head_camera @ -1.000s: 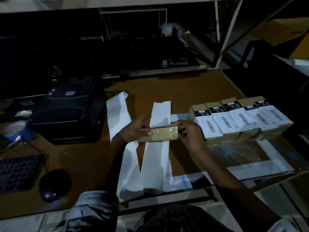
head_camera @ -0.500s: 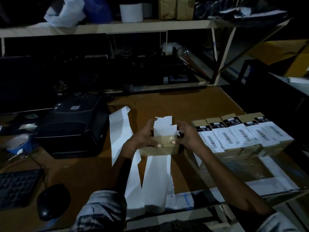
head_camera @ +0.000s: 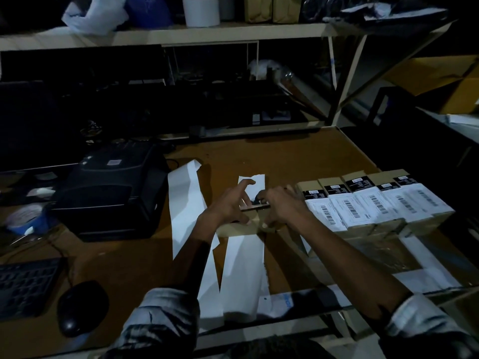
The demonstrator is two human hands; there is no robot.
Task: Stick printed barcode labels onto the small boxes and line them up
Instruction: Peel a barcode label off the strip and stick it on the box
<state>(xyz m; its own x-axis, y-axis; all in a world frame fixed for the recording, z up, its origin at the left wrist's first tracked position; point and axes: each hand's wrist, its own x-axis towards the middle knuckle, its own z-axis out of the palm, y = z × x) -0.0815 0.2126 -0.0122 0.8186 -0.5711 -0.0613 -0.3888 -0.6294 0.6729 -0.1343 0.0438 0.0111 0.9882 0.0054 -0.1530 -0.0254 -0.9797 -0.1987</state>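
I hold a small brown cardboard box [head_camera: 255,218] between both hands, just above the wooden tabletop [head_camera: 298,159]. My left hand [head_camera: 228,206] grips its left end, thumb low on the near face, forefinger stretched up and away over the paper behind. My right hand [head_camera: 282,206] curls over the box's right end, fingers bent on the far top edge; the box's upper face is mostly hidden, dim and blurred.

Under and behind my hands lies a long smooth white strip of label backing [head_camera: 245,268], its far end torn ragged. A second strip [head_camera: 186,203] lies to the left of my left hand, slanting. Just right of my right hand stands a row of labelled boxes [head_camera: 375,203], side by side and touching, each with a white barcode label and a black panel. Farther left sits a matte black label printer [head_camera: 111,193].
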